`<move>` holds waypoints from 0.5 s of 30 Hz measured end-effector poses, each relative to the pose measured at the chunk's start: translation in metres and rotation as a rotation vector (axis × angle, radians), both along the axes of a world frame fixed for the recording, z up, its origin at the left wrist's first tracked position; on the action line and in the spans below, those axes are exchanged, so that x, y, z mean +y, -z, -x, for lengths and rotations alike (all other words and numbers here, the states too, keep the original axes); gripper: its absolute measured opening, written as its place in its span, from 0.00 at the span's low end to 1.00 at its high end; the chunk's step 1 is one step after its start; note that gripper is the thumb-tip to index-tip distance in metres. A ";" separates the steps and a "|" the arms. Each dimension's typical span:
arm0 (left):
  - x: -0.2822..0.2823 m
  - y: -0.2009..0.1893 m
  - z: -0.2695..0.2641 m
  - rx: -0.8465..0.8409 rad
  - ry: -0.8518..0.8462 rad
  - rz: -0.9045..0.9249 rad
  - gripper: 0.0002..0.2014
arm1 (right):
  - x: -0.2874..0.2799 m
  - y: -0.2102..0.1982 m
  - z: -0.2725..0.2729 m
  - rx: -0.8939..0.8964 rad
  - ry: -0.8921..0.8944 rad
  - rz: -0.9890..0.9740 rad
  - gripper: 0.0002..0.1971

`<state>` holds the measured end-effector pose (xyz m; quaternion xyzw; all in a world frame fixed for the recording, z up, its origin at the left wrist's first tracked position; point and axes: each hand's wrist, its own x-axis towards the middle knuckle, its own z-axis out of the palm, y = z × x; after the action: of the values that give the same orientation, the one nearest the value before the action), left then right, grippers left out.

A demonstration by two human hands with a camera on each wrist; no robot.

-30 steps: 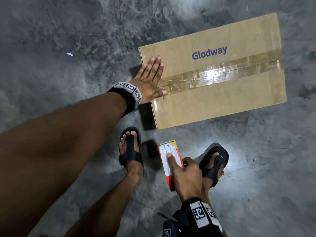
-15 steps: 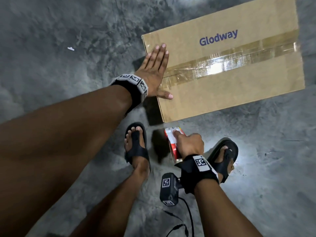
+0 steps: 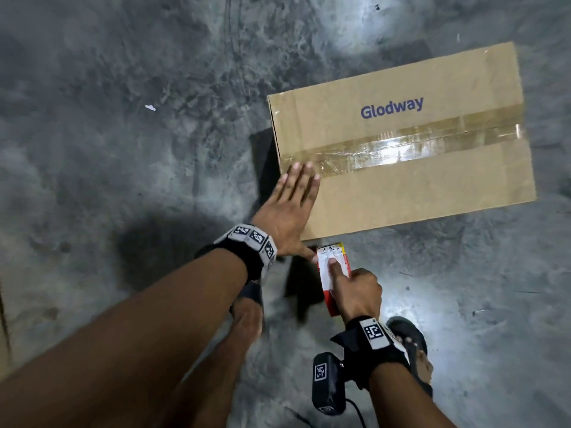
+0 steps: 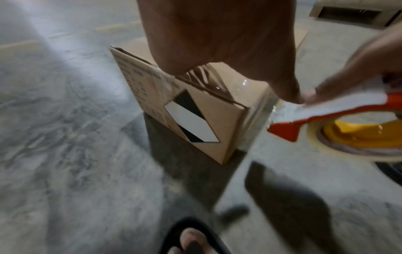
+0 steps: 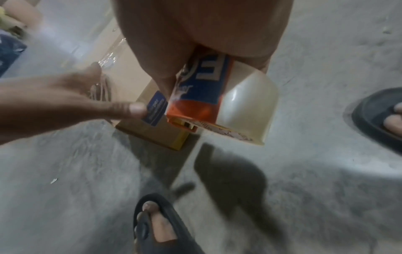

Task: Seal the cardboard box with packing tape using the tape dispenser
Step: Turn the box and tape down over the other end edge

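Note:
A brown cardboard box (image 3: pixel 432 186) printed "Glodway" lies on the concrete floor, with a glossy tape strip (image 3: pixel 401 148) running along its top seam. My left hand (image 3: pixel 293 205) lies flat on the box's near left corner with straight fingers, and its thumb reaches down to touch the dispenser. My right hand (image 3: pixel 355 291) grips the orange and white tape dispenser (image 3: pixel 325 274) just in front of the box's near side, index finger stretched along its top. The right wrist view shows the tape roll (image 5: pixel 250 106) in the dispenser (image 5: pixel 195 96) next to the box (image 5: pixel 135 82). The left wrist view shows the dispenser (image 4: pixel 326 118) beside the box's end face (image 4: pixel 195 111).
My feet in black sandals (image 3: pixel 247 307) (image 3: pixel 411 344) stand right below the hands. A small white scrap (image 3: pixel 150 108) lies on the floor far left. Another cardboard box (image 4: pixel 352 13) sits beyond, at the top right of the left wrist view.
My left hand slid from the box's far left edge down to its near left corner. My right hand brought the dispenser up against the box's near side, where the left thumb now touches it.

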<state>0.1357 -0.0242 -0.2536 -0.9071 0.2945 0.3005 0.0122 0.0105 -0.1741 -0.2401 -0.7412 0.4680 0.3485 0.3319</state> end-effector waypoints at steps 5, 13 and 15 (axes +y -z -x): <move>-0.023 0.029 0.028 -0.126 -0.189 -0.092 0.64 | -0.048 0.002 0.004 -0.128 -0.130 -0.029 0.29; -0.037 0.011 0.027 -0.105 -0.212 -0.210 0.68 | -0.135 -0.019 0.003 -0.182 -0.488 -0.080 0.22; -0.043 -0.003 0.033 -0.055 -0.253 -0.194 0.70 | -0.156 -0.025 0.005 -0.186 -0.589 -0.047 0.23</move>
<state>0.1024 -0.0672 -0.2509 -0.9393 0.1472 0.3019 0.0701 0.0053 -0.3299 -0.2153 -0.8658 0.1925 0.3711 0.2752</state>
